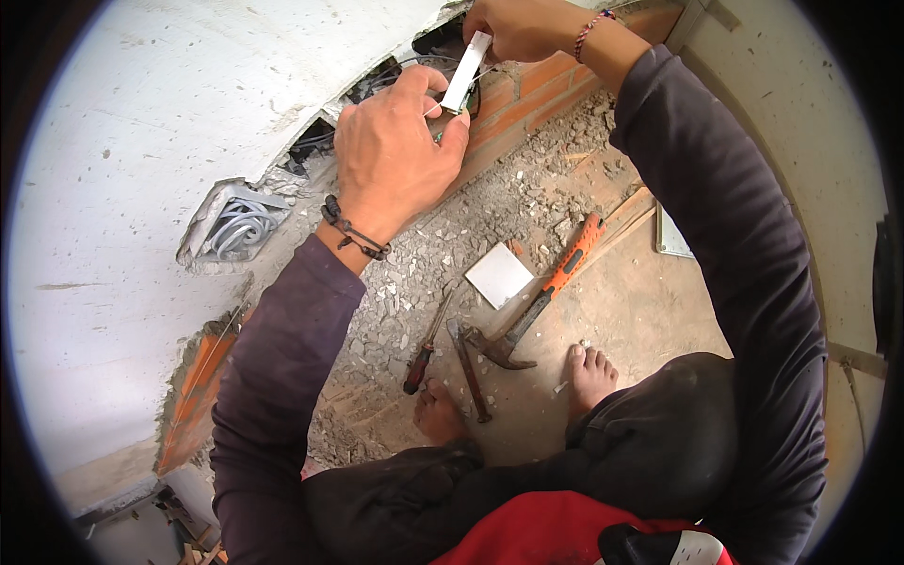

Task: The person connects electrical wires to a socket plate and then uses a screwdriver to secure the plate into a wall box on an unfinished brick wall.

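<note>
In front of the broken wall my left hand (400, 151) is closed on the near end of a white plate (466, 73) with a bit of green underneath, seen almost edge-on. It looks like a wall socket or switch plate. Curled at its far end is my right hand (527, 26), gripping the plate or a wire by it; its fingertips are partly hidden. A thin pale wire (485, 72) runs beside the plate. Dark wires (419, 61) come out of the wall hole behind my hands, where bare brick (541, 83) shows.
Rubble (405, 264) covers the floor along the wall. Before my bare feet lie a claw hammer (537, 311) with an orange handle, a screwdriver (421, 363), a chisel-like metal bar (468, 372) and a white square plate (499, 275). A recessed box (243, 226) holds coiled grey cable.
</note>
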Demonstrator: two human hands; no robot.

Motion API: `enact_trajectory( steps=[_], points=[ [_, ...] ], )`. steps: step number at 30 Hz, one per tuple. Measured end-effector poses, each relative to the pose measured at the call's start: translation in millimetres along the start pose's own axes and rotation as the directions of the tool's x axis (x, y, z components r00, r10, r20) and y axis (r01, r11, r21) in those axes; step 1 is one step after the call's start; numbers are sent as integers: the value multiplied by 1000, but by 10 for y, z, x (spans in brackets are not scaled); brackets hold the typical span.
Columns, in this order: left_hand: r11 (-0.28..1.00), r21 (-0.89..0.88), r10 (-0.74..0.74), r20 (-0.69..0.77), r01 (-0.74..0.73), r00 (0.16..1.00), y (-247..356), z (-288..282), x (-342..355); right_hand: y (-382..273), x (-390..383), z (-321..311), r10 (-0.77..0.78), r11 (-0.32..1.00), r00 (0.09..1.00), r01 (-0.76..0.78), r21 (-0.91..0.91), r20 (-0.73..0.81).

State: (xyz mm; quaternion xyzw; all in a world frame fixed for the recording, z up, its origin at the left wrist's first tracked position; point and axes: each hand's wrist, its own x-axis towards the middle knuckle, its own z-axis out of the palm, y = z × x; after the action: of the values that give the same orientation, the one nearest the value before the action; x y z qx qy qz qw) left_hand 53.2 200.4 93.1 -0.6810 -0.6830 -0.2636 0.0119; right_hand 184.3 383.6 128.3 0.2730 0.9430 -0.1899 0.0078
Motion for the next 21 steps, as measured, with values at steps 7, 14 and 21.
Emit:
enact_trajectory(
  steps=[7, 14, 21],
  points=[
    [994, 52, 102, -29, -100, 994, -82, -40, 26, -51, 79, -31, 11, 999, 997, -7, -50, 78],
    [997, 65, 50, 34, -52, 998, -81, 3, -3, -105, 167, 15, 24, 995, 988, -9, -97, 154],
    [970, -75, 221, -118, -230, 968, 82, 77, -327, -162, 258, 30, 27, 991, 977, 1, -132, 212]
  ],
)
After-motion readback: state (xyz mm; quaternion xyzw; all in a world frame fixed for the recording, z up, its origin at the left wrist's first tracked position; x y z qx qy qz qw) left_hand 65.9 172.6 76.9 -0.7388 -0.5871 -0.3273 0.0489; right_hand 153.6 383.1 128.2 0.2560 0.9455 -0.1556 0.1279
